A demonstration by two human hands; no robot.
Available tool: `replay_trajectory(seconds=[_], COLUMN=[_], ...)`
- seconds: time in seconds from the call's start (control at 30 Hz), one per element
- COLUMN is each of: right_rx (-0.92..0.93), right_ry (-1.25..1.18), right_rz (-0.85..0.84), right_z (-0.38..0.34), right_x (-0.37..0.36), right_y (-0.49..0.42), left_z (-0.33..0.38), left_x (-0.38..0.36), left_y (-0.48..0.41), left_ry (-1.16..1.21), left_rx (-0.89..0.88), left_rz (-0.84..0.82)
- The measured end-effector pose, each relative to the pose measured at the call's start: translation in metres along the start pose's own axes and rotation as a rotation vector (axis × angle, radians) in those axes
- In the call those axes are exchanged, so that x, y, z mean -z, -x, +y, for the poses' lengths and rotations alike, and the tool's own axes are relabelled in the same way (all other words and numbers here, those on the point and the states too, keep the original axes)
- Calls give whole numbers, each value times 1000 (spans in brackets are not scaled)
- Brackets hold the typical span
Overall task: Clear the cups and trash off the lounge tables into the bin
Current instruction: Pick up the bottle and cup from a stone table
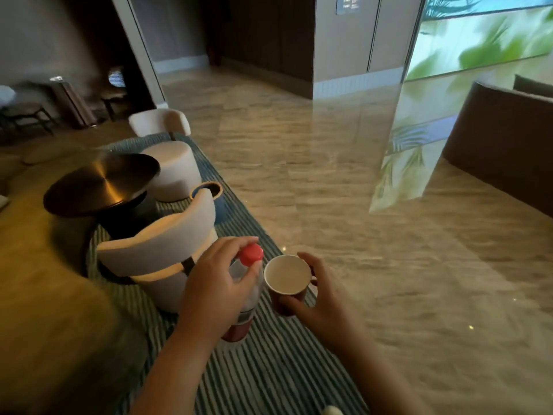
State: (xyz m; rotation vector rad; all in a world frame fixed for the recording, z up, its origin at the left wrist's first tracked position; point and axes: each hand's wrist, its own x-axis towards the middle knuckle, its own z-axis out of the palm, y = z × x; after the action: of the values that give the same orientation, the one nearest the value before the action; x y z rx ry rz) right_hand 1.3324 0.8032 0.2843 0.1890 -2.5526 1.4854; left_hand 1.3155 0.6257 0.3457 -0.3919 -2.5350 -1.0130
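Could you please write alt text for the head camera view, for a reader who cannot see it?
A person's left hand holds a red-capped bottle and the right hand holds an empty paper cup, side by side above a striped rug. Beyond them stand white chairs and a round dark table.

The left hand [215, 283] hides much of the bottle [250, 298]; the wall sign [348, 4] is too small to read.

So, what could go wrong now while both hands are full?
1. The left hand grips the plastic bottle high up, near its red cap; it might slip and drop.
2. The right hand holds the open paper cup beside it; a tilt or bump could spill any leftover onto the striped rug.
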Motion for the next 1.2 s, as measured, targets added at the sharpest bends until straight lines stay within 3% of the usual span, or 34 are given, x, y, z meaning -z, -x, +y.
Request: replay_trajectory(seconds=[0.33, 0.63, 0.8, 1.0, 1.2], right_rx=[65, 142, 164, 132, 105], right_ry=[-6, 60, 97, 26, -10], right_rz=[-172, -341, -341, -352, -478], right_z=[59, 110, 110, 123, 158], right_x=[11, -62, -93, -138, -216], right_y=[-212, -423, -567, -696, -828], left_z=[-56, -192, -270, -345, -441], left_x=[-61, -97, -96, -96, -114], left_y=[-160, -312, -424, -531, -618], left_ry=[-87, -77, -95, -69, -133], left_rx=[131, 287, 310, 383, 505], left_rz=[109, 232, 281, 284, 281])
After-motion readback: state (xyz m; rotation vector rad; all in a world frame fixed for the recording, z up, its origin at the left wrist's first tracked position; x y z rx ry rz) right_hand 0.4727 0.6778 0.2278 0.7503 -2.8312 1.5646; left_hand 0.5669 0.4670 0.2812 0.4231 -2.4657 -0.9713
